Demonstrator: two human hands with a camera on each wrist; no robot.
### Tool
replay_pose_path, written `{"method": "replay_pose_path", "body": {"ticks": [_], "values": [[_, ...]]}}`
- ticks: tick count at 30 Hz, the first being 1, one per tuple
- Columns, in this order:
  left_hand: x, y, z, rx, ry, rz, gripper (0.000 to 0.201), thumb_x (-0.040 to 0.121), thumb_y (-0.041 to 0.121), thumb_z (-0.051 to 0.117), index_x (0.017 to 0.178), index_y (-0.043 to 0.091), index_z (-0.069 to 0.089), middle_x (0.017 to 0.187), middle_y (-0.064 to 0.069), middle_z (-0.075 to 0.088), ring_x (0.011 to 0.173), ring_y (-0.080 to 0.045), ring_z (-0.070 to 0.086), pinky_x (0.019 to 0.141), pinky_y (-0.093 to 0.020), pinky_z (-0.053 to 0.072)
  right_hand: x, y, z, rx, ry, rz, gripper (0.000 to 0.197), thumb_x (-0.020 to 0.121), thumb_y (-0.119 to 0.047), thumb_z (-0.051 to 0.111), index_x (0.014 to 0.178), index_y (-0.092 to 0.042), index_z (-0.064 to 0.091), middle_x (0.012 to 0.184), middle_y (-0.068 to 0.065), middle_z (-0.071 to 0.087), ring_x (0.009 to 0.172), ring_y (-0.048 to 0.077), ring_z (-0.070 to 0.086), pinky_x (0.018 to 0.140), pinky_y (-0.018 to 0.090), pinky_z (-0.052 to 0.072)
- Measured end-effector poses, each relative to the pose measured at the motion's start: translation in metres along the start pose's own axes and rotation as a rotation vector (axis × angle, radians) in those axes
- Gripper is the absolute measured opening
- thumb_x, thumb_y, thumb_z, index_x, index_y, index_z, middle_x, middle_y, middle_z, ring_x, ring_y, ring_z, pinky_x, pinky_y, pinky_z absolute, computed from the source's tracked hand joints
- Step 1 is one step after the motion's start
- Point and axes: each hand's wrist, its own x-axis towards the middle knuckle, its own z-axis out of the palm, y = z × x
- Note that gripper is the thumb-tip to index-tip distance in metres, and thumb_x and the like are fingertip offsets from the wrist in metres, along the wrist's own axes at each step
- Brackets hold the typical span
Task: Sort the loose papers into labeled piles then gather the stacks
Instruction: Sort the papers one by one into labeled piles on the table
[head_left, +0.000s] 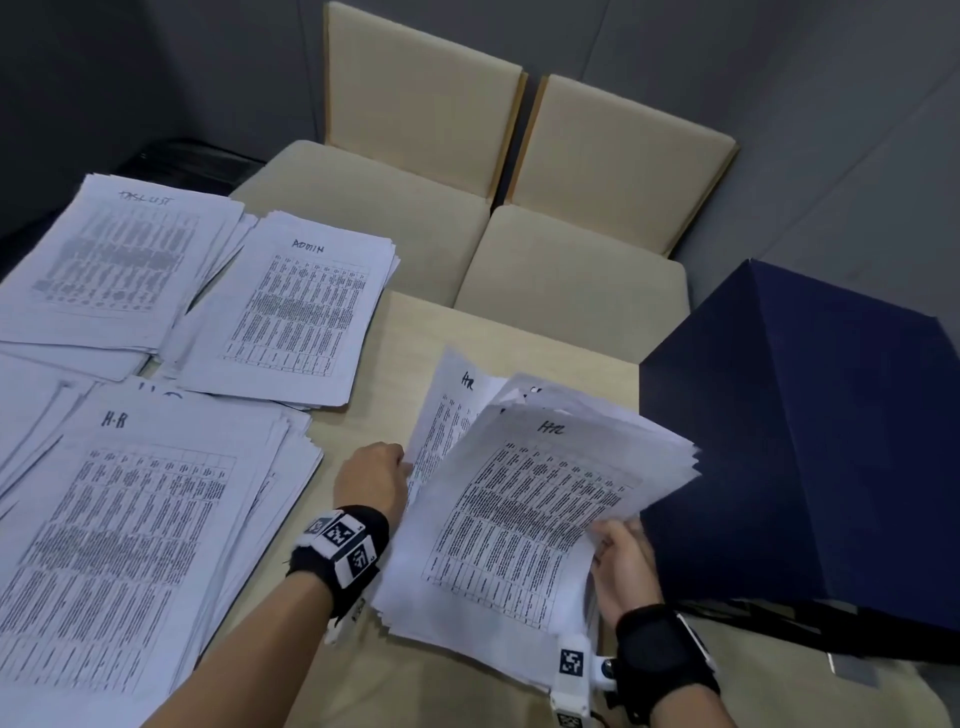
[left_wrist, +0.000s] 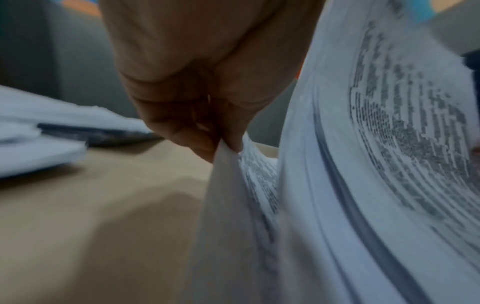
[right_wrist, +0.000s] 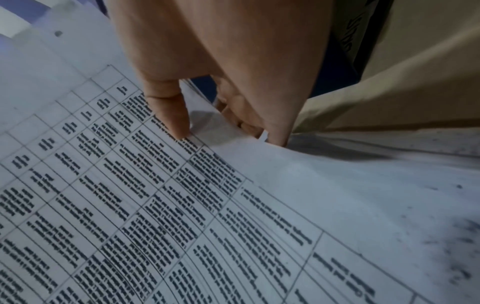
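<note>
A loose bundle of printed sheets (head_left: 524, 525) marked "HR" is held tilted above the table. My right hand (head_left: 621, 564) grips its right edge, thumb on top (right_wrist: 168, 111) and fingers underneath. My left hand (head_left: 374, 475) pinches one sheet (head_left: 441, 415), also marked "HR", by its left edge and lifts it away from the bundle; the left wrist view shows thumb and finger pinching that sheet (left_wrist: 228, 179). On the table lie sorted piles: "H.R" (head_left: 135, 551) at the near left, "ADMIN" (head_left: 296, 312) behind it, and a third pile (head_left: 109, 265) at the far left.
A dark blue box lid or folder (head_left: 810, 441) stands propped at the right, close to the bundle. Two beige chairs (head_left: 493, 208) sit behind the wooden table (head_left: 395, 338). More sheets spill off the left edge (head_left: 31, 405).
</note>
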Motion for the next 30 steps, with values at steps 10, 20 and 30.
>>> {"method": "replay_pose_path", "body": {"ticks": [10, 20, 30], "values": [[-0.009, 0.0, -0.024, 0.01, 0.024, 0.22, 0.036, 0.1, 0.033, 0.048, 0.069, 0.015, 0.05, 0.061, -0.001, 0.053, 0.058, -0.026, 0.051, 0.053, -0.033, 0.041, 0.0, 0.006, 0.002, 0.008, -0.036, 0.063, 0.022, 0.085, 0.015, 0.044, 0.081, -0.001, 0.058, 0.092, 0.017, 0.067, 0.088, 0.029, 0.062, 0.079, 0.035, 0.048], [-0.014, -0.008, -0.018, -0.78, -0.293, 0.001, 0.024, 0.08, -0.004, 0.052, 0.083, 0.003, 0.074, 0.082, -0.006, 0.074, 0.079, -0.015, 0.066, 0.078, -0.028, 0.047, -0.002, 0.006, 0.006, -0.066, 0.023, 0.042, 0.02, 0.086, 0.014, 0.053, 0.091, 0.001, 0.068, 0.077, 0.005, 0.075, 0.078, 0.017, 0.07, 0.064, 0.018, 0.054], [0.01, -0.005, -0.007, -0.198, -0.046, -0.109, 0.023, 0.083, 0.026, 0.074, 0.07, 0.01, 0.064, 0.067, -0.004, 0.064, 0.068, -0.026, 0.061, 0.06, -0.028, 0.044, -0.002, 0.005, 0.001, -0.122, 0.077, 0.039, 0.015, 0.087, 0.009, 0.054, 0.084, -0.006, 0.055, 0.082, 0.011, 0.061, 0.082, 0.024, 0.059, 0.072, 0.03, 0.048]]}}
